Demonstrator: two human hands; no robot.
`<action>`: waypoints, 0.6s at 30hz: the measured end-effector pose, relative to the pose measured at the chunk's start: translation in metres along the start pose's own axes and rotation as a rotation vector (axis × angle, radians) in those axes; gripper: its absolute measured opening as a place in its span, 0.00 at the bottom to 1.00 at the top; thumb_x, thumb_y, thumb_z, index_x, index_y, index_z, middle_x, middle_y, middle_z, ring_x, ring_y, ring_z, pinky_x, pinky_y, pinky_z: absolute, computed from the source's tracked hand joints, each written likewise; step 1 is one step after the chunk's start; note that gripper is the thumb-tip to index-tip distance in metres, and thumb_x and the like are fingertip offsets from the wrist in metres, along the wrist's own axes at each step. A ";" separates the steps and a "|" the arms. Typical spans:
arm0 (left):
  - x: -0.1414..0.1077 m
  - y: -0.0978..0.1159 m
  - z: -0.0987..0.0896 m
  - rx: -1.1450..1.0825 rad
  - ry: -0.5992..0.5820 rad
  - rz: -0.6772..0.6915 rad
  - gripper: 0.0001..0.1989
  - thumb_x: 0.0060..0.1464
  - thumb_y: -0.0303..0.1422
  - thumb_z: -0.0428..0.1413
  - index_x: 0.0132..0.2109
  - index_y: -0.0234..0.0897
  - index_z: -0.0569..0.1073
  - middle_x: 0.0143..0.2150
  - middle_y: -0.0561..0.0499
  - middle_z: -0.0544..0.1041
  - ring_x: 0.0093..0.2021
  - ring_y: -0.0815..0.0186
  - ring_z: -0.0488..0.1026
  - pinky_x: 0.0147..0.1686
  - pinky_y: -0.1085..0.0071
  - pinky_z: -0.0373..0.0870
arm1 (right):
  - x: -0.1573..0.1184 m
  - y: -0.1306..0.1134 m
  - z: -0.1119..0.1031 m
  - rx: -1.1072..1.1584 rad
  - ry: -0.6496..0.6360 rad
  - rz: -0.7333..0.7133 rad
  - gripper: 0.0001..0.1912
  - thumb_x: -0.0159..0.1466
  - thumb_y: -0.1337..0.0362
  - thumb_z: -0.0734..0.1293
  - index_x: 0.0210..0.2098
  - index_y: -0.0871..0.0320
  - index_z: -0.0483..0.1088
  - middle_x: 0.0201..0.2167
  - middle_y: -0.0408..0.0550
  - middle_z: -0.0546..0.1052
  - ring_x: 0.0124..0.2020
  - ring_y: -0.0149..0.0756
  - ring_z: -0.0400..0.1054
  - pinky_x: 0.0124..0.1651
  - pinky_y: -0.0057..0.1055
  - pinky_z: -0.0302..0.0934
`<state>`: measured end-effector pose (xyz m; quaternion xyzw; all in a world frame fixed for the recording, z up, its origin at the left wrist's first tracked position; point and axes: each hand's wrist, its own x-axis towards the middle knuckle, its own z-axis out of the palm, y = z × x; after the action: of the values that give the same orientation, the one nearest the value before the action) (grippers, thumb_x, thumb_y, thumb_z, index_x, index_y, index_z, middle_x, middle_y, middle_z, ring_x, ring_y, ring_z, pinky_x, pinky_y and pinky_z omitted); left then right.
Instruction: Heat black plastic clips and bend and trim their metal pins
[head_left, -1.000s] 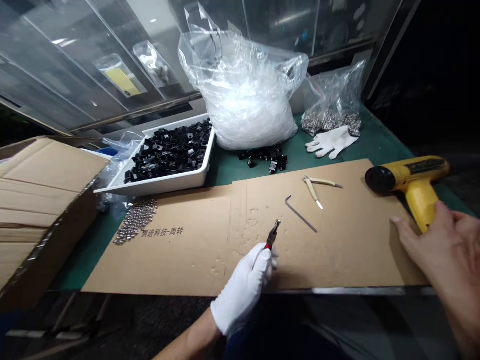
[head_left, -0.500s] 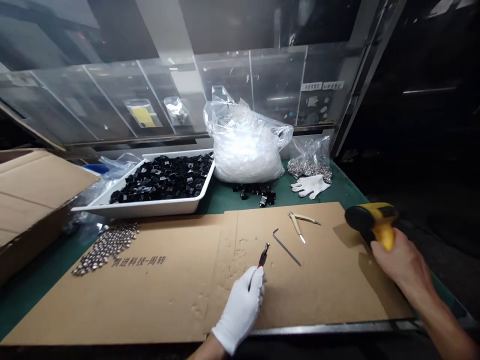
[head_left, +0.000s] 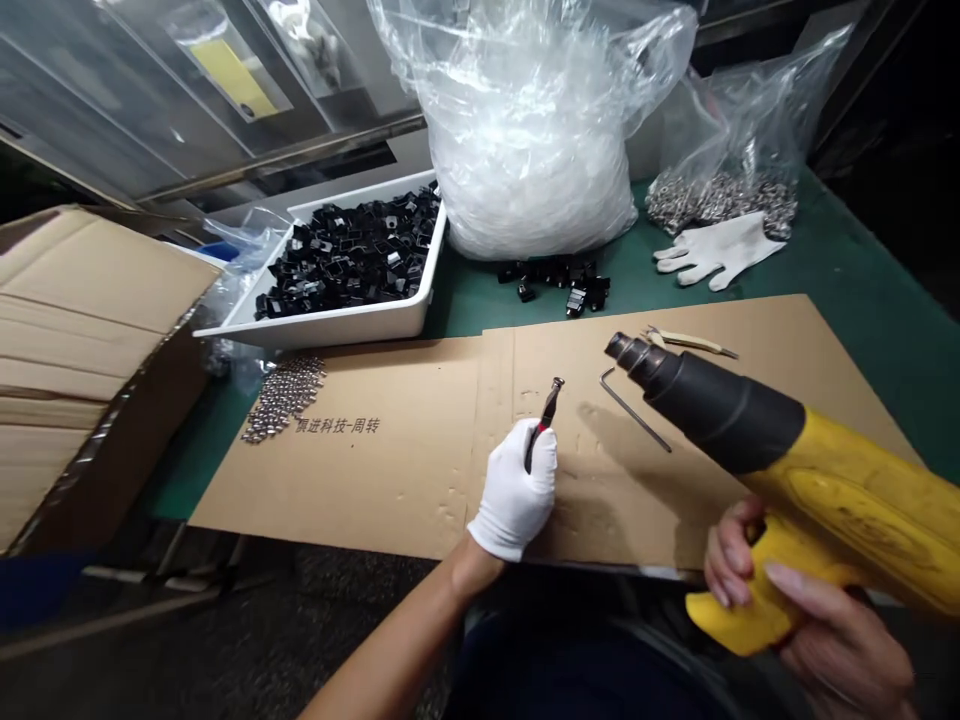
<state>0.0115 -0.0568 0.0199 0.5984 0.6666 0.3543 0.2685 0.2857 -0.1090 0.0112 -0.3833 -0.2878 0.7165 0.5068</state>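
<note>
Head camera fed me one view, looking forward and down at the person's hands; the left hand, in a white fabric glove, sat over the middle of a flattened cardboard sheet on the green worktop; its grip was narrow, closed around a slim black-and-red tool that tilted up with a small metal tip at its top; the bare right hand was at the lower right, its grip wrapped around the yellow handle of a heat gun; I saw the gun's black nozzle pointing up and left over the cardboard, above an L-shaped hex key; pale-handled pliers lay just beyond the nozzle, partly hidden by it; left of the gloved hand, silver studs lay in a loose patch at the cardboard's edge; farther back, a white tray held a heap of black clips; loose black clips lay on the worktop in front of a large clear bag of clear plastic pieces; to the right were a bag of silver studs and a white work glove; an open cardboard box stood at the left.
</note>
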 end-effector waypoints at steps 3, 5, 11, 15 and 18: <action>0.001 0.000 0.000 -0.008 0.036 -0.018 0.14 0.73 0.40 0.45 0.40 0.39 0.69 0.32 0.54 0.69 0.32 0.67 0.67 0.38 0.70 0.64 | 0.005 0.012 -0.006 -0.007 -0.129 0.062 0.13 0.69 0.56 0.63 0.50 0.50 0.69 0.34 0.49 0.66 0.30 0.39 0.64 0.33 0.37 0.67; 0.003 -0.001 0.000 -0.019 0.053 -0.042 0.15 0.73 0.40 0.45 0.39 0.39 0.69 0.32 0.54 0.69 0.32 0.67 0.67 0.38 0.70 0.63 | 0.007 0.014 -0.013 -0.033 -0.151 0.118 0.13 0.69 0.56 0.62 0.51 0.50 0.68 0.35 0.50 0.67 0.30 0.40 0.64 0.35 0.39 0.66; 0.004 -0.003 0.001 -0.047 0.055 -0.120 0.18 0.74 0.43 0.43 0.40 0.39 0.68 0.31 0.54 0.68 0.31 0.67 0.66 0.37 0.69 0.62 | 0.010 0.016 -0.027 -0.113 -0.195 0.195 0.13 0.69 0.52 0.63 0.43 0.53 0.70 0.32 0.52 0.68 0.28 0.43 0.64 0.32 0.41 0.66; 0.004 -0.002 0.000 -0.037 0.040 -0.151 0.19 0.74 0.45 0.44 0.41 0.39 0.70 0.30 0.54 0.68 0.30 0.67 0.66 0.36 0.69 0.62 | 0.008 0.024 -0.038 -0.077 -0.096 0.223 0.16 0.64 0.48 0.67 0.44 0.52 0.70 0.30 0.51 0.68 0.25 0.43 0.63 0.29 0.42 0.65; 0.005 -0.002 0.001 -0.042 0.033 -0.171 0.19 0.74 0.46 0.44 0.41 0.39 0.70 0.31 0.54 0.70 0.31 0.67 0.67 0.36 0.69 0.62 | 0.008 0.027 -0.045 -0.106 -0.085 0.283 0.18 0.62 0.46 0.68 0.42 0.51 0.70 0.29 0.51 0.68 0.25 0.44 0.64 0.29 0.43 0.66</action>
<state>0.0103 -0.0521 0.0181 0.5277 0.7119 0.3540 0.2992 0.3083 -0.1093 -0.0372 -0.4155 -0.2894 0.7802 0.3674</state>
